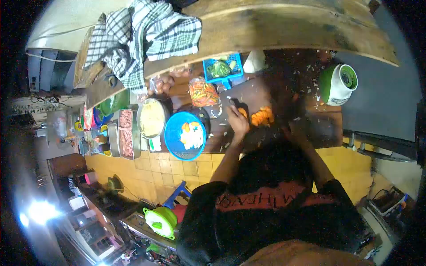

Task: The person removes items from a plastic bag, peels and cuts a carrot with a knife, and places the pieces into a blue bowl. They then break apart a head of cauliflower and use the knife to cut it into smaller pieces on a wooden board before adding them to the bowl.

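My left hand (238, 122) is closed at the left part of a dark cutting board (253, 91), around something thin and dark that I cannot make out. Just to its right lies a pile of cut orange pieces (262, 116), with a few more beside the fingers. My right hand (289, 132) is in deep shadow to the right of the pile, and its fingers are hard to see. A blue round basket (168, 144) with white and orange pieces is left of my left hand. Beyond it sits a clear bag of sliced red, orange and green vegetables (203, 92).
A blue rectangular basket (225, 81) holds greens. Farther left are a pot of pale yellow food (151, 117) and a metal tray of pinkish meat (126, 133). A green-white container (338, 84) stands right. A wooden plank (275, 26) with checkered cloths (173, 35) crosses the top.
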Action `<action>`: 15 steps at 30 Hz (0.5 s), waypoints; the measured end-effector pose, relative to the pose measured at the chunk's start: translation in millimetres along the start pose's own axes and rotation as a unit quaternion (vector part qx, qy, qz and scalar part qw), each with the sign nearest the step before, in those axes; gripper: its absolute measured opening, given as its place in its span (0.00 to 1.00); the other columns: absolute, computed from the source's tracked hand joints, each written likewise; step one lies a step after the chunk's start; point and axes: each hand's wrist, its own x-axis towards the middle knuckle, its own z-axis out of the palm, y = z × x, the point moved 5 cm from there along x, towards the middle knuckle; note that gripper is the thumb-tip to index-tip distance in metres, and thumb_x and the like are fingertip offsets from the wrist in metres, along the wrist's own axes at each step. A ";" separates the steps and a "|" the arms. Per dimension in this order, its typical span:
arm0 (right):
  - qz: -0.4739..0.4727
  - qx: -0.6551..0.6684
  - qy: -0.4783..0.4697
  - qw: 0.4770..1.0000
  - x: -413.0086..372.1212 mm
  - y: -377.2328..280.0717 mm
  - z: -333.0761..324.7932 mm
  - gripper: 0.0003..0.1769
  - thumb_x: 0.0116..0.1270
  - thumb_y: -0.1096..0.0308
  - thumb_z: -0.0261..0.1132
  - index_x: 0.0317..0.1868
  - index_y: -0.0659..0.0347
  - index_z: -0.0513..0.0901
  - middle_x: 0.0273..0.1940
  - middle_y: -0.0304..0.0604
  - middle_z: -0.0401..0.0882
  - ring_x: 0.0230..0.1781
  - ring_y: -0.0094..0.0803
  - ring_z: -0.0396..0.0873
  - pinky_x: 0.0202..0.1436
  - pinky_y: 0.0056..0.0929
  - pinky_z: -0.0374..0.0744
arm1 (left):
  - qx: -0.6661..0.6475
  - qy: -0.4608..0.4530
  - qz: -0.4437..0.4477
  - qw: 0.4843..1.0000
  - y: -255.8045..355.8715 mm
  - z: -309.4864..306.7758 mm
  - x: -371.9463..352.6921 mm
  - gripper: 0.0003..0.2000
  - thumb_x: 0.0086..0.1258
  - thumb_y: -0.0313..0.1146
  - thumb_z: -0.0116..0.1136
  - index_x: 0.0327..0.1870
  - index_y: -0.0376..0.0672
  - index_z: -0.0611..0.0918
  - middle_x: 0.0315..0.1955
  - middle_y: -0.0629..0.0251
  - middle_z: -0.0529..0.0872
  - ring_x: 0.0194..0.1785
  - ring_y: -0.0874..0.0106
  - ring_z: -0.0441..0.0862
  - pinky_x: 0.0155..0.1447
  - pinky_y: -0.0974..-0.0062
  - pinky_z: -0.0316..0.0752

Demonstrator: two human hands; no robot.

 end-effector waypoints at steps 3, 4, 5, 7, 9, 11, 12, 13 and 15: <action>0.078 0.016 -0.185 0.980 24.1 -20.9 -41.4 0.22 0.65 0.55 0.60 0.49 0.66 0.78 0.42 0.60 0.79 0.43 0.54 0.78 0.47 0.46 0.75 | -0.035 0.058 0.135 0.989 62.0 0.3 68.8 0.15 0.77 0.36 0.38 0.35 0.32 0.69 0.27 0.46 0.73 0.33 0.48 0.69 0.41 0.59 0.66; 0.080 0.015 -0.180 0.980 17.7 -10.8 -33.2 0.22 0.65 0.55 0.60 0.49 0.66 0.78 0.42 0.60 0.79 0.43 0.54 0.78 0.47 0.46 0.75 | -0.048 0.063 0.135 0.988 73.2 3.6 92.7 0.15 0.77 0.37 0.39 0.35 0.32 0.70 0.29 0.45 0.74 0.33 0.50 0.70 0.41 0.59 0.66; -0.048 -0.058 -0.085 0.993 7.7 -4.8 -23.9 0.21 0.65 0.55 0.60 0.48 0.66 0.78 0.40 0.59 0.79 0.43 0.54 0.78 0.47 0.46 0.75 | -0.061 0.067 0.136 0.987 84.9 6.8 115.4 0.15 0.77 0.37 0.39 0.36 0.32 0.71 0.30 0.44 0.75 0.34 0.51 0.72 0.41 0.58 0.66; -0.169 -0.135 0.016 0.976 6.8 -16.2 -33.3 0.21 0.65 0.54 0.60 0.47 0.65 0.78 0.39 0.58 0.79 0.42 0.53 0.78 0.47 0.47 0.75 | -0.090 0.105 0.181 0.974 114.0 10.1 151.4 0.15 0.76 0.37 0.42 0.39 0.30 0.72 0.33 0.45 0.78 0.37 0.54 0.75 0.44 0.59 0.68; 0.060 -0.088 -0.116 0.988 31.0 -38.7 -62.8 0.20 0.65 0.56 0.61 0.46 0.65 0.78 0.38 0.57 0.80 0.42 0.53 0.78 0.46 0.47 0.75 | -0.046 0.092 0.214 0.971 108.4 25.7 179.8 0.16 0.74 0.37 0.46 0.43 0.27 0.74 0.38 0.47 0.81 0.42 0.58 0.77 0.51 0.63 0.71; 0.061 -0.057 -0.085 0.993 20.8 -9.9 -36.1 0.20 0.65 0.56 0.61 0.46 0.66 0.78 0.40 0.59 0.79 0.43 0.53 0.78 0.47 0.48 0.75 | -0.552 0.001 0.116 0.826 81.3 60.5 211.4 0.15 0.71 0.34 0.49 0.45 0.27 0.78 0.45 0.48 0.83 0.47 0.59 0.79 0.58 0.69 0.71; 0.058 -0.026 -0.061 0.996 13.1 -8.5 -33.2 0.20 0.66 0.56 0.60 0.46 0.66 0.78 0.42 0.60 0.78 0.43 0.53 0.77 0.48 0.49 0.75 | -0.217 0.031 0.202 0.955 77.7 58.9 208.2 0.15 0.72 0.35 0.49 0.44 0.30 0.78 0.45 0.46 0.83 0.46 0.56 0.80 0.55 0.66 0.73; 0.069 -0.024 -0.069 0.995 5.2 -3.0 -27.5 0.20 0.66 0.56 0.60 0.46 0.66 0.78 0.42 0.60 0.78 0.43 0.53 0.77 0.48 0.49 0.75 | 0.149 0.050 0.263 0.952 69.4 64.0 200.3 0.15 0.72 0.37 0.48 0.44 0.32 0.79 0.46 0.45 0.82 0.45 0.53 0.81 0.52 0.63 0.74; 0.077 0.021 -0.040 0.996 9.7 -8.6 -36.0 0.23 0.68 0.55 0.57 0.51 0.67 0.76 0.50 0.64 0.75 0.48 0.57 0.76 0.51 0.50 0.74 | 0.210 -0.122 0.190 0.951 73.4 75.7 192.5 0.14 0.73 0.38 0.48 0.43 0.34 0.79 0.45 0.44 0.82 0.44 0.50 0.80 0.49 0.59 0.75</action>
